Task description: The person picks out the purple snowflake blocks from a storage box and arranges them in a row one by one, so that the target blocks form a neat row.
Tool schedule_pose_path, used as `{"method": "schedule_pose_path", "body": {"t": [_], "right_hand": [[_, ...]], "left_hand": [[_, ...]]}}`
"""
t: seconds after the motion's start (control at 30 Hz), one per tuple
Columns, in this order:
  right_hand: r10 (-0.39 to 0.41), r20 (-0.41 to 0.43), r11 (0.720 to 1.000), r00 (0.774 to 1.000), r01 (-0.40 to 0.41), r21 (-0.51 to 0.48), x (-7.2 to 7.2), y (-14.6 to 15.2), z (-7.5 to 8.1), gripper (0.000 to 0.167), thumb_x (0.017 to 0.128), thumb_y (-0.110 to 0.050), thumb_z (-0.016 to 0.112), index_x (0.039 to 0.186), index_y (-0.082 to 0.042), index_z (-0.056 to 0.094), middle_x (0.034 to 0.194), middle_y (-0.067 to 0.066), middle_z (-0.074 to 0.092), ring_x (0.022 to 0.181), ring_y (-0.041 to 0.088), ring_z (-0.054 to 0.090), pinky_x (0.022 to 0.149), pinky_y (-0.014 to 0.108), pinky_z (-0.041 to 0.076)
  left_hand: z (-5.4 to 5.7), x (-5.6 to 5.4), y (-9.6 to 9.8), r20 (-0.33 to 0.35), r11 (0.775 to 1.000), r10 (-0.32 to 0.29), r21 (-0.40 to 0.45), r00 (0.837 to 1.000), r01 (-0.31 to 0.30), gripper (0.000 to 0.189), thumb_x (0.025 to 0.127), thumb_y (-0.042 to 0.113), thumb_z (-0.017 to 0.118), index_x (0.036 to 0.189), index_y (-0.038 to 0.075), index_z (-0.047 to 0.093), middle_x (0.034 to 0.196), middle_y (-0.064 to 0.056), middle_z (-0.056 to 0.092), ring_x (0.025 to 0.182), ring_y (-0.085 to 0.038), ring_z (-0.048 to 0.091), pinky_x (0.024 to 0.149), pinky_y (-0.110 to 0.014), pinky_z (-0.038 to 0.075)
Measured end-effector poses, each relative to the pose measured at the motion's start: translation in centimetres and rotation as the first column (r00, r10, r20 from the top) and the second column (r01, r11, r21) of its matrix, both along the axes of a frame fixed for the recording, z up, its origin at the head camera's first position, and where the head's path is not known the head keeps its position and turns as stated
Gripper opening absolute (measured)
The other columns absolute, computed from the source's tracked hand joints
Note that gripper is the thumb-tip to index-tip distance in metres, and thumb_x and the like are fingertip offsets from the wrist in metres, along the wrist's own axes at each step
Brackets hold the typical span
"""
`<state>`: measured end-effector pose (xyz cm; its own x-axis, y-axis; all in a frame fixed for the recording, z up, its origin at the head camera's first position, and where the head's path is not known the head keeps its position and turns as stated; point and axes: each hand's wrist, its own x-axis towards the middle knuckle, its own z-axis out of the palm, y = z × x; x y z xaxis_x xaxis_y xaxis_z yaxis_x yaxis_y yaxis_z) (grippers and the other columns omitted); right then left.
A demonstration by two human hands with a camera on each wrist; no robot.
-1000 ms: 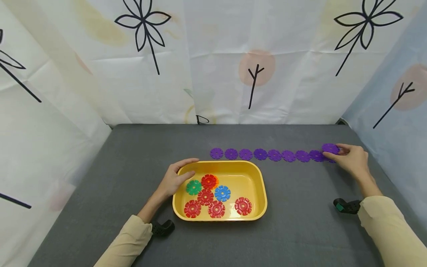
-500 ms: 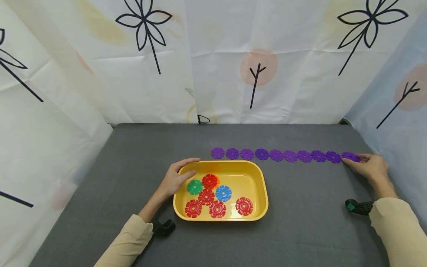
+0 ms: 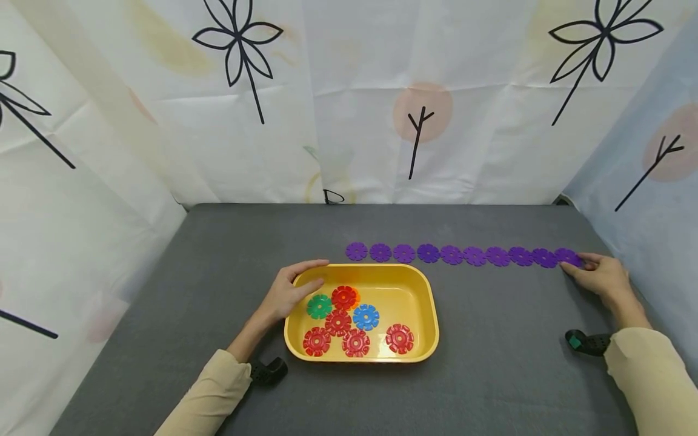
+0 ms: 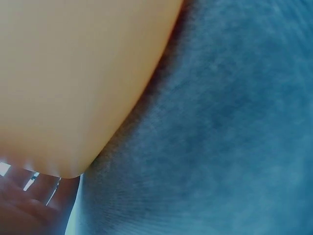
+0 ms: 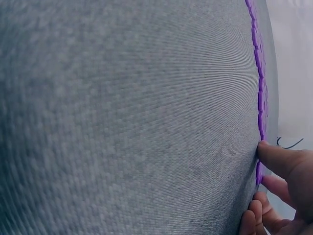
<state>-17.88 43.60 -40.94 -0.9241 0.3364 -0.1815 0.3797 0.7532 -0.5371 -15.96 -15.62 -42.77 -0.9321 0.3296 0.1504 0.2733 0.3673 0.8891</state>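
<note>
My right hand (image 3: 606, 280) holds a purple flower-shaped disc (image 3: 566, 256) between thumb and fingers, flat on the table at the right end of a row. The row is made of several matching purple discs (image 3: 451, 254) laid edge to edge; in the right wrist view it appears edge-on as a thin purple strip (image 5: 260, 100). My left hand (image 3: 287, 292) grips the left rim of a yellow tray (image 3: 395, 287), thumb inside and fingers along the outside. In the tray lie several red flower discs (image 3: 400, 338), a green one (image 3: 319, 306), a blue one (image 3: 366, 317) and a partly covered orange one (image 3: 357, 296).
A grey cloth (image 3: 491, 363) covers the table. White printed curtains (image 3: 349, 121) stand along the back and sides. The row's right end lies close to the table's right edge. Black straps with cameras (image 3: 586, 343) sit on both wrists.
My right hand has moved right with the purple disc, from above the row's last piece down to the spot beside it. The left hand stays on the tray.
</note>
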Motion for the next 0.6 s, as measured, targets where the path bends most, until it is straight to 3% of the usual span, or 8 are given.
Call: {"method": "schedule_pose_path", "body": {"t": [0.13, 0.23, 0.33, 0.47, 0.53, 0.6], "right_hand": [[0.038, -0.051, 0.997, 0.998, -0.035, 0.062, 0.1, -0.1, -0.2, 0.067, 0.102, -0.034, 0.054, 0.140, 0.020, 0.041, 0.127, 0.044, 0.047, 0.111, 0.055, 0.044, 0.090, 0.062, 0.039], [0.090, -0.133, 0.990, 0.987, -0.074, 0.122, 0.1, -0.6, -0.3, 0.062, 0.101, -0.030, 0.055, 0.136, 0.020, 0.045, 0.121, 0.044, 0.053, 0.104, 0.052, 0.051, 0.084, 0.059, 0.043], [0.128, -0.242, 0.984, 0.962, -0.092, 0.154, 0.1, -1.9, -0.3, 0.057, 0.099, -0.024, 0.056, 0.134, 0.020, 0.049, 0.120, 0.046, 0.054, 0.104, 0.055, 0.051, 0.086, 0.061, 0.040], [0.212, -0.390, 0.970, 0.896, -0.144, 0.197, 0.5, -5.4, -0.2, 0.049, 0.099, -0.020, 0.057, 0.131, 0.017, 0.055, 0.119, 0.047, 0.054, 0.108, 0.057, 0.047, 0.087, 0.065, 0.033], [0.269, -0.434, 0.957, 0.860, -0.186, 0.224, 1.0, -7.5, 0.1, 0.047, 0.100, -0.021, 0.059, 0.130, 0.014, 0.058, 0.122, 0.044, 0.053, 0.112, 0.059, 0.045, 0.089, 0.068, 0.033], [0.324, -0.464, 0.940, 0.824, -0.226, 0.256, 1.7, -9.7, 0.6, 0.046, 0.100, -0.024, 0.062, 0.129, 0.011, 0.061, 0.126, 0.043, 0.053, 0.116, 0.060, 0.045, 0.092, 0.071, 0.033]], "left_hand": [[0.2, 0.0, 0.1, 0.001, 0.999, -0.006, -0.034, 1.000, 0.006, 0.040, 0.100, 0.018, 0.065, 0.139, 0.008, 0.063, 0.143, -0.016, 0.063, 0.128, -0.033, 0.062, 0.107, -0.046, 0.052], [0.3, 0.0, 0.1, 0.010, 0.999, -0.018, -0.036, 1.000, 0.018, 0.042, 0.101, 0.021, 0.064, 0.141, 0.007, 0.061, 0.145, -0.016, 0.061, 0.129, -0.033, 0.062, 0.108, -0.047, 0.051], [0.4, 0.1, -0.1, -0.015, 0.999, -0.039, -0.032, 0.999, 0.038, 0.048, 0.103, 0.019, 0.059, 0.148, 0.005, 0.053, 0.149, -0.020, 0.056, 0.132, -0.037, 0.059, 0.109, -0.049, 0.050], [1.1, 0.3, -0.9, -0.120, 0.997, -0.024, -0.076, 0.993, 0.015, 0.056, 0.103, 0.016, 0.056, 0.156, 0.008, 0.041, 0.156, -0.022, 0.047, 0.141, -0.041, 0.049, 0.114, -0.062, 0.041], [1.6, 0.5, -1.4, -0.188, 0.989, 0.009, -0.145, 0.982, -0.037, 0.059, 0.101, 0.018, 0.058, 0.157, 0.011, 0.041, 0.159, -0.019, 0.043, 0.145, -0.041, 0.043, 0.114, -0.067, 0.037], [2.3, 0.8, -2.0, -0.252, 0.966, 0.046, -0.235, 0.967, -0.108, 0.060, 0.099, 0.023, 0.061, 0.156, 0.014, 0.042, 0.161, -0.016, 0.041, 0.148, -0.041, 0.039, 0.114, -0.070, 0.034]]}}
